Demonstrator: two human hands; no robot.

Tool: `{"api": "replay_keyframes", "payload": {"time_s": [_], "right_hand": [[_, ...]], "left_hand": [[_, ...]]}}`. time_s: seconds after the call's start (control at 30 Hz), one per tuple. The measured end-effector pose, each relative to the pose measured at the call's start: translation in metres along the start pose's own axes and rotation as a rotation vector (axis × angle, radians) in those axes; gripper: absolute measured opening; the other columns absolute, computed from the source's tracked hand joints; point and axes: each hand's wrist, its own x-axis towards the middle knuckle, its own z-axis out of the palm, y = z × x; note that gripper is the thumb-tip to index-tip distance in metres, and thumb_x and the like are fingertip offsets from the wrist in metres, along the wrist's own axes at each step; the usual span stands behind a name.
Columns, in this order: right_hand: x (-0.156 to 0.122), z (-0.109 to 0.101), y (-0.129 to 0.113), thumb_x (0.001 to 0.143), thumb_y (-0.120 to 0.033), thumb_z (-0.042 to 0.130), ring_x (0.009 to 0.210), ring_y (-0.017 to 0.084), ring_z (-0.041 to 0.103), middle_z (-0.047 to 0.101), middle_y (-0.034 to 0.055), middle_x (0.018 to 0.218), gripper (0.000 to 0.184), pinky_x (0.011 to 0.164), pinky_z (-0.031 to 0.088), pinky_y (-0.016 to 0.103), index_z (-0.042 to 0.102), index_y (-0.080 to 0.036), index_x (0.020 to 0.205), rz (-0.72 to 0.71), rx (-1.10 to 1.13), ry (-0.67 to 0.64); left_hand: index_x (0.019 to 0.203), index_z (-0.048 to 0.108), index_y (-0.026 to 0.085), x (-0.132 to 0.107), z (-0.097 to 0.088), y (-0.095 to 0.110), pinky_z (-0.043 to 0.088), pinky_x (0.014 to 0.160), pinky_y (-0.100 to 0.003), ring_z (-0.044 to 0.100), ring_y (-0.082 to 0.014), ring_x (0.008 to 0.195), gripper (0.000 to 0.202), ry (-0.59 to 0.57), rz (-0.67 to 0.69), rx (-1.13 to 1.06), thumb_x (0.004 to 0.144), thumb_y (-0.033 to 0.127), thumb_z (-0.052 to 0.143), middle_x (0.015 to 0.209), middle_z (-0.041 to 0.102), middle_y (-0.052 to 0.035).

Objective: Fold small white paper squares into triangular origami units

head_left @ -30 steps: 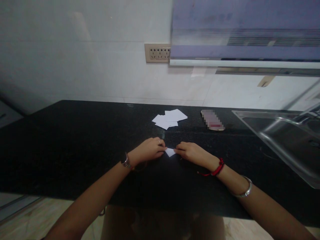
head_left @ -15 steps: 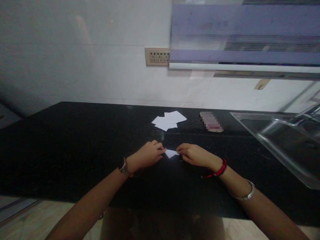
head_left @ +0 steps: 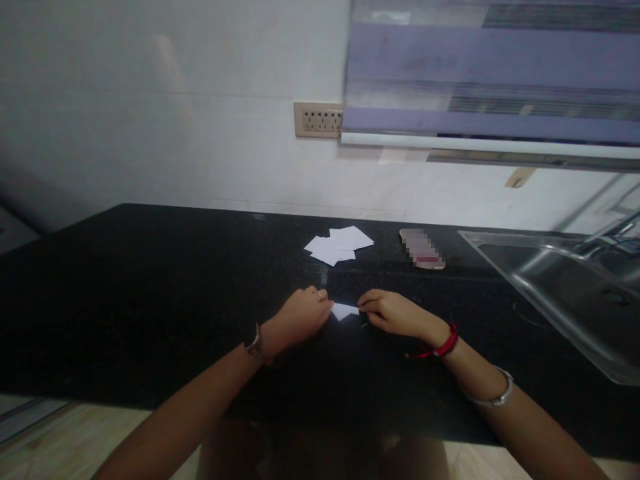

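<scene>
Near the back edge of the worktop (head_left: 150, 300) lie loose white sheets (head_left: 340, 245), a phone (head_left: 423, 249), its surface pixelated, and the sink (head_left: 570, 280) — cut off at right. Midway toward the front edge, left hand (head_left: 303, 313) and right hand (head_left: 397, 313) pinch a small paper (head_left: 343, 311) — fingertips covering its ends.

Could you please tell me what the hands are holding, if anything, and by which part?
The left hand holds a small white paper by its left end, the right hand by its right end.
</scene>
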Motion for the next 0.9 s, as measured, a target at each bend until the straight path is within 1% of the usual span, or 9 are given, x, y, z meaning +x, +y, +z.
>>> {"api": "replay_keyframes", "payload": {"time_s": [0.07,0.17,0.23,0.33,0.47,0.6,0.7,0.8,0.9], "right_hand": [[0.003,0.002,-0.001,0.079,-0.017,0.043,0.083,0.015,0.054,0.059,0.0074,0.088,0.019,0.076,0.041,0.026,0.061,-0.013,0.085,0.056,0.046,0.079],[0.01,0.008,-0.002,0.078,-0.025,0.049,0.073,0.015,0.053,0.058,0.0065,0.08,0.016,0.067,0.042,0.026,0.057,-0.013,0.083,0.199,0.087,0.216],[0.014,0.012,-0.001,0.076,-0.027,0.052,0.069,0.014,0.052,0.057,0.0057,0.077,0.016,0.063,0.042,0.026,0.056,-0.013,0.081,0.264,0.098,0.267],[0.017,0.015,-0.001,0.075,-0.024,0.053,0.073,0.014,0.053,0.058,0.006,0.08,0.015,0.066,0.042,0.026,0.057,-0.013,0.086,0.225,0.151,0.279],[0.019,0.016,-0.001,0.075,-0.017,0.053,0.075,0.013,0.054,0.06,0.0057,0.082,0.013,0.068,0.041,0.024,0.06,-0.014,0.086,0.139,0.222,0.234],[0.02,0.018,-0.002,0.07,-0.016,0.058,0.062,0.01,0.053,0.059,0.0025,0.073,0.012,0.057,0.04,0.021,0.061,-0.014,0.082,0.243,0.318,0.251],[0.019,0.017,-0.005,0.069,-0.014,0.057,0.058,0.009,0.051,0.058,0.0007,0.069,0.012,0.053,0.039,0.019,0.059,-0.014,0.081,0.273,0.336,0.361],[0.018,0.015,-0.012,0.073,-0.014,0.052,0.06,0.01,0.05,0.057,0.0013,0.068,0.007,0.055,0.039,0.021,0.057,-0.015,0.077,0.232,0.228,0.516],[0.018,0.015,-0.019,0.076,-0.015,0.047,0.067,0.013,0.052,0.058,0.0041,0.072,0.008,0.062,0.042,0.024,0.055,-0.016,0.074,0.161,0.138,0.603]], "left_hand": [[0.082,0.057,0.016,0.006,0.004,-0.006,0.039,0.066,-0.027,0.048,-0.0157,0.076,0.026,0.011,0.004,-0.095,0.085,0.024,0.032,0.085,0.052,-0.0056],[0.088,0.056,0.017,0.013,0.011,-0.014,0.038,0.072,-0.027,0.048,-0.0154,0.083,0.017,0.068,-0.019,-0.248,0.08,0.021,0.041,0.088,0.052,-0.0046],[0.085,0.056,0.016,0.016,0.013,-0.016,0.038,0.073,-0.027,0.048,-0.0155,0.082,0.013,0.088,-0.048,-0.321,0.078,0.019,0.045,0.086,0.053,-0.0037],[0.082,0.054,0.015,0.018,0.015,-0.015,0.039,0.072,-0.027,0.048,-0.0154,0.081,0.01,0.105,-0.089,-0.417,0.075,0.018,0.048,0.084,0.054,-0.0032],[0.08,0.053,0.015,0.02,0.015,-0.013,0.039,0.071,-0.027,0.048,-0.0144,0.079,0.008,0.132,-0.069,-0.47,0.075,0.017,0.047,0.082,0.054,-0.0024],[0.08,0.053,0.016,0.018,0.013,-0.01,0.039,0.067,-0.026,0.048,-0.014,0.075,0.008,0.18,-0.111,-0.47,0.073,0.018,0.05,0.078,0.052,-0.0014],[0.078,0.051,0.016,0.017,0.009,-0.007,0.04,0.062,-0.026,0.049,-0.0131,0.068,0.008,0.26,-0.25,-0.524,0.071,0.019,0.053,0.072,0.051,0.0005],[0.079,0.046,0.016,0.018,0.008,-0.001,0.041,0.056,-0.024,0.051,-0.0111,0.059,0.011,0.339,-0.422,-0.762,0.074,0.025,0.051,0.065,0.051,0.0022],[0.086,0.038,0.016,0.022,0.01,0.004,0.044,0.051,-0.022,0.057,-0.0108,0.06,0.02,0.341,-0.503,-1.187,0.076,0.029,0.05,0.072,0.055,0.0005]]}}
